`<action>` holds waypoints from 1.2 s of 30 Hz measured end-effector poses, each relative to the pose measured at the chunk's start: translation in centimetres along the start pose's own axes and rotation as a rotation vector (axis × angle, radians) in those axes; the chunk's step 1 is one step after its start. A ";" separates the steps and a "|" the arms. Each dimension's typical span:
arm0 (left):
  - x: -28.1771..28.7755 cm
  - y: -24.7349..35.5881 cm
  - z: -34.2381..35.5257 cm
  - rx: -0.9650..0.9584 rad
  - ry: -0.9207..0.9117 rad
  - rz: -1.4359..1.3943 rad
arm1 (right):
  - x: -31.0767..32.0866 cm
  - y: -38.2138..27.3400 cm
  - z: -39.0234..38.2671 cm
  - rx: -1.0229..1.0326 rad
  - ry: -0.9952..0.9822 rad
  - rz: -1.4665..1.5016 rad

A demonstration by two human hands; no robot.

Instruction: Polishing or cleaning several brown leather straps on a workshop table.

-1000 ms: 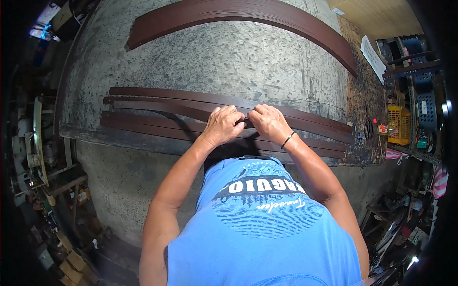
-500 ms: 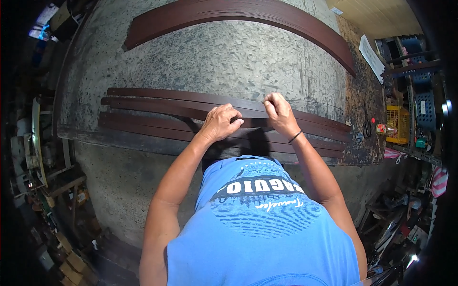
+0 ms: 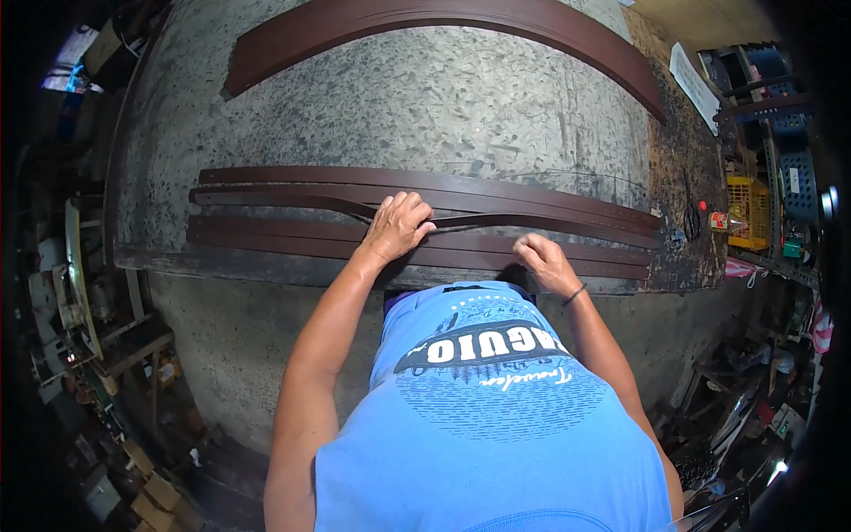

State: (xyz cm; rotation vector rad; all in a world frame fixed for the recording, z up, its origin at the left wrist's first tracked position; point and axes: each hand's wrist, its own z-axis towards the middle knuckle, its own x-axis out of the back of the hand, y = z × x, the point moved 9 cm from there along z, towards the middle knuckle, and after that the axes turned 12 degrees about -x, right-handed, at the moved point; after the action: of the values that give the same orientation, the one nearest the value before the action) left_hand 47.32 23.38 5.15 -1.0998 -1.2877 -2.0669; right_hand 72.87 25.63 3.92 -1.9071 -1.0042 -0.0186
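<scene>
Several long dark-brown belt straps (image 3: 301, 177) lie side by side along the near edge of the worktable, with small holes near their right ends. My left hand (image 3: 399, 226) is closed on the middle of one belt strap (image 3: 505, 221), pinching it so that this part rises and twists on its edge. Its two ends rest among the others. Over the nearest straps (image 3: 292, 238), to the right, is my right hand (image 3: 545, 264), its fingers curled together. Whatever it may hold is too small or hidden to make out.
A stack of brown strips (image 3: 443, 12) curves across the far side of the worn grey worktable (image 3: 425, 106). At the right edge are a white sheet (image 3: 694, 89), a small bottle (image 3: 720, 222) and a yellow basket (image 3: 747, 213). Shelves with blue baskets stand beyond.
My right hand has moved down and right, from above the middle straps to the nearest ones. My left hand stays on the strap, which now shows lifted and twisted.
</scene>
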 end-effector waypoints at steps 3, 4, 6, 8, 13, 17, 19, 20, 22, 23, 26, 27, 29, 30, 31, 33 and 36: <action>-0.3 -0.2 -0.4 0.003 0.009 0.051 | 1.2 4.6 -2.2 -0.065 0.018 0.186; -0.6 -0.4 -0.3 -0.012 0.036 0.046 | 1.9 6.7 -3.5 -0.193 0.022 0.246; -0.7 -0.4 -0.3 -0.009 0.061 0.055 | 3.4 10.2 -5.0 -0.215 0.074 0.187; -0.8 -0.5 -0.4 -0.002 0.055 0.068 | 4.5 14.1 -6.1 -0.234 0.125 0.130; -1.0 -0.7 -0.3 0.000 0.047 0.074 | 7.3 19.9 -9.9 -0.330 0.474 0.007; 0.5 0.0 0.7 0.005 0.166 0.203 | 8.4 17.6 -12.0 -0.297 0.649 -0.076; 0.9 -0.5 -0.5 0.088 0.229 0.290 | 8.5 15.4 -11.6 -0.312 0.670 -0.152; 1.1 0.0 -0.7 0.099 0.217 0.239 | 8.7 15.4 -11.6 -0.361 0.672 -0.208; -0.8 1.1 -1.6 0.037 0.059 -0.015 | 8.2 12.4 -11.6 -0.091 0.765 -0.238; -1.9 1.7 -2.8 0.033 -0.051 -0.069 | 7.8 11.6 -11.1 -0.080 0.747 -0.280; -2.9 2.5 -5.6 -0.025 -0.079 -0.013 | 5.7 9.1 -8.8 0.110 0.749 -0.364; -2.7 2.8 -5.8 0.004 -0.090 -0.008 | 4.8 8.6 -7.8 0.118 0.696 -0.433; -2.1 3.5 -5.1 0.085 -0.163 0.055 | 3.1 6.3 -6.8 0.169 0.658 -0.484; -2.2 3.5 -5.0 0.069 -0.192 0.062 | 2.2 5.8 -6.0 0.164 0.619 -0.524; -2.5 3.2 -4.8 0.053 -0.223 0.073 | 1.7 5.4 -5.7 0.144 0.602 -0.526; -2.6 2.8 -4.8 0.051 -0.234 0.066 | 1.0 4.6 -4.6 0.149 0.550 -0.546; -2.3 2.6 -3.6 0.063 -0.177 0.041 | 1.1 4.1 -3.7 0.162 0.562 -0.552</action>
State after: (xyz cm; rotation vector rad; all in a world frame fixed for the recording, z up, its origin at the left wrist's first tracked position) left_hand 49.17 18.87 3.72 -1.2936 -1.3921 -1.9208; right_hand 77.63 22.64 3.43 -1.3126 -1.0592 -0.7277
